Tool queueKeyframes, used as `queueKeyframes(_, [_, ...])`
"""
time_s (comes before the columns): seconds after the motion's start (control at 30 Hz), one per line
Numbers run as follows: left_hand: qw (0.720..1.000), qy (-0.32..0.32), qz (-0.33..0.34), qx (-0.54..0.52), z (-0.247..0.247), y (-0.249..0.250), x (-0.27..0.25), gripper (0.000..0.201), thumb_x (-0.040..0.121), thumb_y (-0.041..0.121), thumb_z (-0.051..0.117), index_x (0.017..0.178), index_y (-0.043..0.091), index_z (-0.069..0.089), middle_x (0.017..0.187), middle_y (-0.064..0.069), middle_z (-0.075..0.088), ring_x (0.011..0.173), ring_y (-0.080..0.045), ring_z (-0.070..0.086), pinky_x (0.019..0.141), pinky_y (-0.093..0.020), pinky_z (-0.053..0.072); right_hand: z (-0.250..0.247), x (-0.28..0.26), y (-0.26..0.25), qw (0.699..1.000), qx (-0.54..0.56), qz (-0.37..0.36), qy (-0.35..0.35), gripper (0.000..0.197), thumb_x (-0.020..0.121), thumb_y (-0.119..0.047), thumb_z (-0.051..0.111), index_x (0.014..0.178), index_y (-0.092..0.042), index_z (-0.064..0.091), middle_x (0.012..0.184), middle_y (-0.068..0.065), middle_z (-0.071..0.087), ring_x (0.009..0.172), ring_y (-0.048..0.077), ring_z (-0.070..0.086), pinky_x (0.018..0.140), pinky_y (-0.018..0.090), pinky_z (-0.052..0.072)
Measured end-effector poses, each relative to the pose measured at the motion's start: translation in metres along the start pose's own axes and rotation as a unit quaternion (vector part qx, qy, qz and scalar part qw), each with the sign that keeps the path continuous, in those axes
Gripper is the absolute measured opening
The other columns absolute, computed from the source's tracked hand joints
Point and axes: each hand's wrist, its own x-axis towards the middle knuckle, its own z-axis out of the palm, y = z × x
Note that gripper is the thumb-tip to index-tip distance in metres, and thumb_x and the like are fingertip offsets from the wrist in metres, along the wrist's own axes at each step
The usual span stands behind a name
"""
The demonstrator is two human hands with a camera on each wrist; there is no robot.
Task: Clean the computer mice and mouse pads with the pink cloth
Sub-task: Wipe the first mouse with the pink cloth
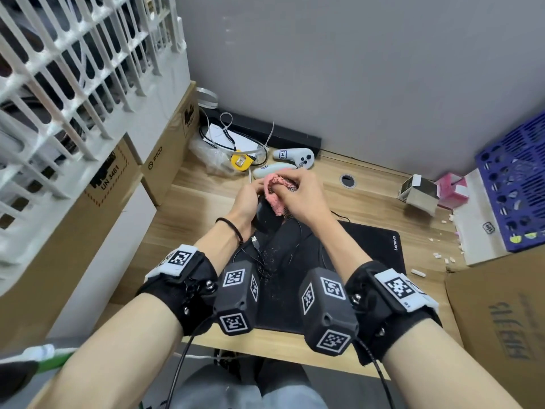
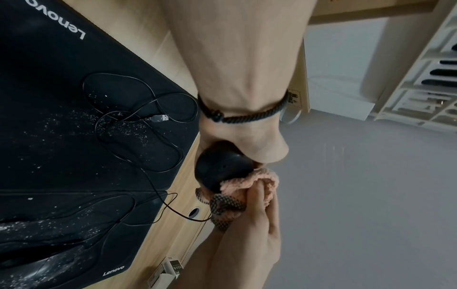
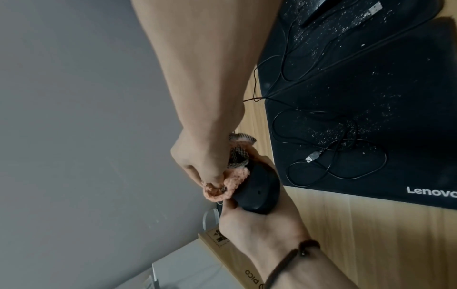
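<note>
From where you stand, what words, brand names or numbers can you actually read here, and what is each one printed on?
"Lenovo": black mouse pad, near its edge.
"Lenovo": second mouse pad under the first, at its corner.
"PICO": cardboard box at the left.
"UN 3481": label on the nearer cardboard carton.
Too blurred to read: white controller sticker, large carton at the right, white box logo.

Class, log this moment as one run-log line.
left hand: holds mouse | right hand: rubs pink cloth on mouse | mouse pad: dusty

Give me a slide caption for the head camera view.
Left hand holds black mouse; right hand wipes it with pink cloth.
</note>
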Motion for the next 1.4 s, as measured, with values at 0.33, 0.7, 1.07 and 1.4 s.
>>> queueKeyframes(0.33, [0.997,0.006,-0.05,-0.051,-0.02,0.004,0.001,0.031,0.096,0.028,0.038,0.082,0.01,0.06,0.07,-0.009,0.063,0.057,-0.022,0.059,0.056,-0.028,0.053,-0.006,-0.014,0.028,0.994,0.037,0.101,0.014,0.019,0.086,-0.016,0.064,0.098,-0.026,0.074,0.093,-0.01,0.071,0.096,0.013,0.064,0.088,0.032,0.051])
queueKeyframes(0.7, [0.86,0.052,0.131,0.491,-0.024,-0.017,0.018,0.037,0.103,0.022,0.028,0.131,0.02,0.053,0.136,-0.003,0.054,0.122,-0.02,0.049,0.093,-0.023,0.033,-0.004,-0.005,0.015,0.991,0.077,0.103,-0.039,0.023,0.095,-0.012,0.053,0.108,-0.017,0.072,0.097,-0.004,0.068,0.094,0.013,0.061,0.081,0.025,0.044])
queueKeyframes(1.07, [0.882,0.062,0.12,0.451,-0.024,-0.021,0.032,0.042,0.103,0.022,0.021,0.128,0.019,0.054,0.138,0.002,0.051,0.127,-0.014,0.044,0.093,-0.022,0.029,-0.007,-0.011,0.017,0.991,0.101,0.091,-0.013,0.025,0.095,-0.01,0.055,0.11,-0.018,0.074,0.097,-0.005,0.07,0.094,0.01,0.063,0.082,0.023,0.047])
queueKeyframes(1.4, [0.883,0.045,0.108,0.454,-0.024,-0.015,0.026,0.038,0.102,0.023,0.023,0.121,0.022,0.057,0.128,0.004,0.053,0.11,-0.009,0.045,0.088,-0.024,0.031,-0.004,-0.011,0.014,0.99,0.107,0.084,-0.043,0.023,0.096,-0.01,0.055,0.107,-0.019,0.073,0.097,-0.008,0.069,0.098,0.013,0.064,0.087,0.025,0.049])
